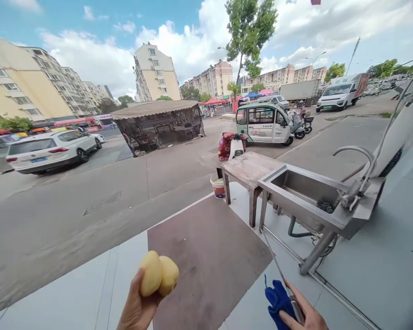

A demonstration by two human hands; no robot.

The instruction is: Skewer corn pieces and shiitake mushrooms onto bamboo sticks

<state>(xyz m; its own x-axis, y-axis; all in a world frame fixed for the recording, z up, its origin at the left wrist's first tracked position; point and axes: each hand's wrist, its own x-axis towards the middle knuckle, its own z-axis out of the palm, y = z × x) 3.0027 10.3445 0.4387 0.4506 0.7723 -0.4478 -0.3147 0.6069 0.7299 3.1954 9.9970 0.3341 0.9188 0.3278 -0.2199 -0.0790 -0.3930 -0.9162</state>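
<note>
Two pale yellow peeled potatoes (155, 275) sit side by side in my left hand (137, 302), at the lower middle of the head view. Its thumb presses on the nearer one, and the other fingers are mostly hidden beneath. At the lower right, my right hand (306, 314) is closed around the handle of a knife (277, 261), together with a crumpled blue cloth (278, 298). The thin blade points up and away, in front of the sink's leg in the view. The two hands are well apart.
A steel sink (271, 183) with a curved faucet (356, 151) stands at right, a dark scrubber (325, 206) in its basin. Beside it are a wooden table (251, 165) and a white bucket (218, 187). A brown mat (206, 256) covers the floor ahead; parked vehicles stand beyond.
</note>
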